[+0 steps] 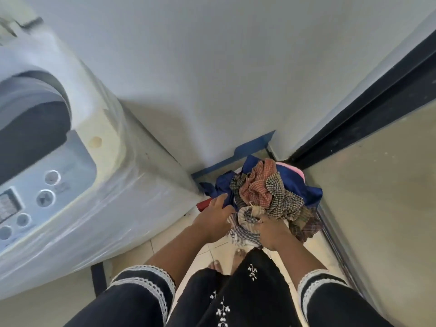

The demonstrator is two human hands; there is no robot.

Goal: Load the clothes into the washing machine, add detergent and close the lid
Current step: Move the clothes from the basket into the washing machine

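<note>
A heap of clothes (pixel 264 192), checked cloths over blue fabric with a bit of pink, lies on the floor in the corner. My left hand (pixel 215 215) rests on the left side of the heap with fingers stretched over the blue fabric. My right hand (pixel 271 228) grips a pale checked cloth at the near edge of the heap. The white top-loading washing machine (pixel 77 161) stands at the left, wrapped in clear plastic, its lid open and the dark drum (pixel 30 135) showing. No detergent is in view.
A red object (pixel 203 205) peeks out under the heap beside the machine's corner. A white wall rises behind. A dark door frame (pixel 368 112) and a beige panel (pixel 377 197) stand at the right. My bare feet (pixel 226 260) are on the tiled floor.
</note>
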